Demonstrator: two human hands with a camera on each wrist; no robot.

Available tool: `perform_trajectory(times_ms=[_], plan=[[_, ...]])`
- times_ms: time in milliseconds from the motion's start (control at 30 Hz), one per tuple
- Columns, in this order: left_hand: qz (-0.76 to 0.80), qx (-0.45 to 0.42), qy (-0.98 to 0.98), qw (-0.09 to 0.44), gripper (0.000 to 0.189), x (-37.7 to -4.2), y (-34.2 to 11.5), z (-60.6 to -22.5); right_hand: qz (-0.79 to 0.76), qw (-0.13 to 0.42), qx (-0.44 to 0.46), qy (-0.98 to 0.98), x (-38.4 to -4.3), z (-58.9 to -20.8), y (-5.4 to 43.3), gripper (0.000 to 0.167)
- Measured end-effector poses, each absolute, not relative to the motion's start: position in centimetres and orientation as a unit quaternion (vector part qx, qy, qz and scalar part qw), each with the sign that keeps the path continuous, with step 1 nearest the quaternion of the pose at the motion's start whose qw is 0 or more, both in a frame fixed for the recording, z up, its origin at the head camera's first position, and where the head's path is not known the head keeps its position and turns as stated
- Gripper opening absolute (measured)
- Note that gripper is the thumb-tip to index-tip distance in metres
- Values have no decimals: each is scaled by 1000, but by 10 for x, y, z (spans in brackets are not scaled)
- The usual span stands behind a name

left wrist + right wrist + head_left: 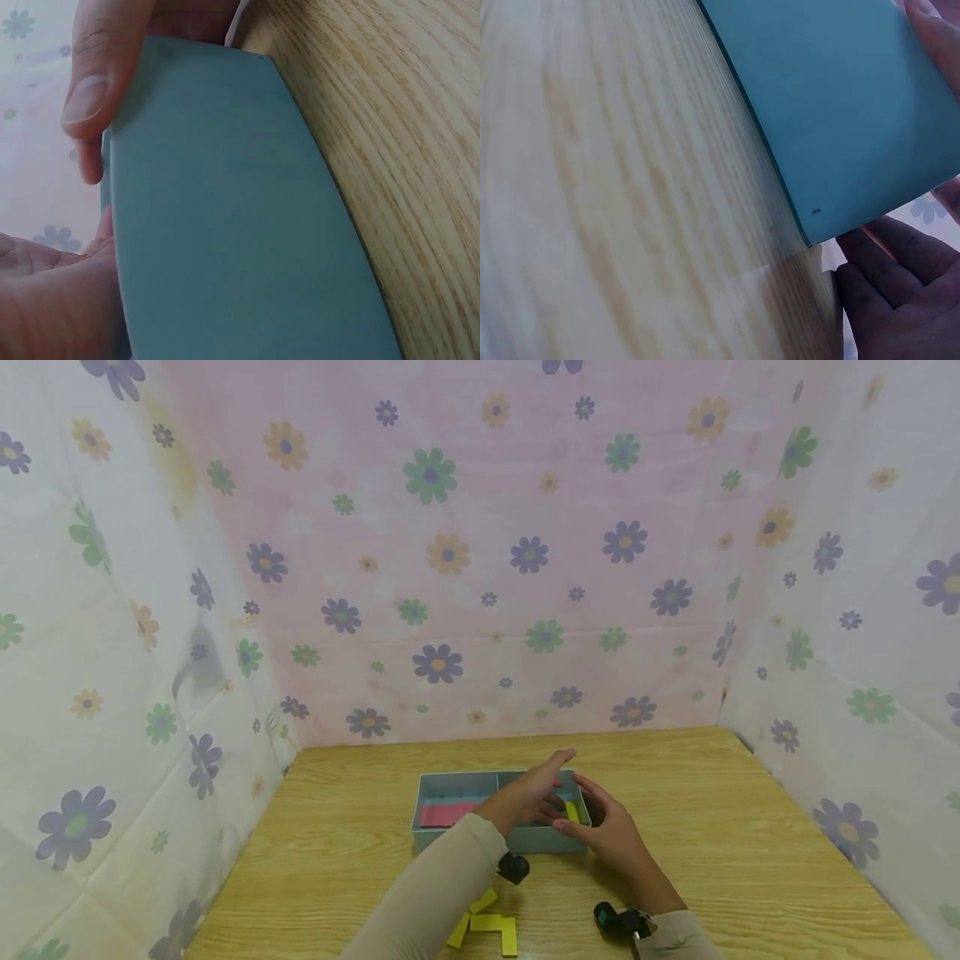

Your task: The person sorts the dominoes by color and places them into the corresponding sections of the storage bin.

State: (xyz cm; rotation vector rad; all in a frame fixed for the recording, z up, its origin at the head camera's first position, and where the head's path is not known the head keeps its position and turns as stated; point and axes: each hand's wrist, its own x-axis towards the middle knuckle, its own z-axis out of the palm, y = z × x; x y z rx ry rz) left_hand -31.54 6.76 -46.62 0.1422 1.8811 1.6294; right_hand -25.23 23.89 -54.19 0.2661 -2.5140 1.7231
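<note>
A grey-blue divided box [465, 839] sits on the table. My left hand [528, 797] reaches over its right compartment, thumb extended and fingers pointing down inside, partly hidden. At the box's right end, my right hand [611, 835] holds the corner, with its thumb [90, 97] over the near rim and its fingers [881, 262] behind the end wall. A yellow piece [572, 812] stands inside the right compartment beside the hands. Flat pink pieces [446, 814] lie in the left compartment.
Several flat yellow pieces [486, 923] lie on the wooden table [345, 860] in front of the box, close to the left sleeve [442, 893]. Flower-printed cloth [480, 527] hangs behind the table and along both sides.
</note>
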Motion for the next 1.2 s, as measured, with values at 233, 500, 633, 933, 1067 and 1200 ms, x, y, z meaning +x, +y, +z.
perform_trajectory(times_ms=[233, 500, 633, 933, 1067, 1200], plan=[[607, 74, 730, 305, 109, -315, 55, -458, 559, 41, 88, -823, -256, -546, 240, 93], [570, 122, 770, 260, 89, -305, 24, -451, 551, 38, 73, -831, -259, -548, 241, 98], [570, 139, 782, 209, 72, -288, 3, -447, 554, 37, 74, -828, -258, -546, 240, 96], [559, 158, 806, 109, 60, -258, -50, -442, 538, 40, 77, -838, -255, -543, 240, 94], [531, 150, 829, 88, 55, -247, -71, -449, 526, 40, 72, -847, -255, -544, 240, 94], [503, 167, 845, 73, 38, -241, -88, -458, 526, 40, 74, -846, -257, -545, 241, 94]])
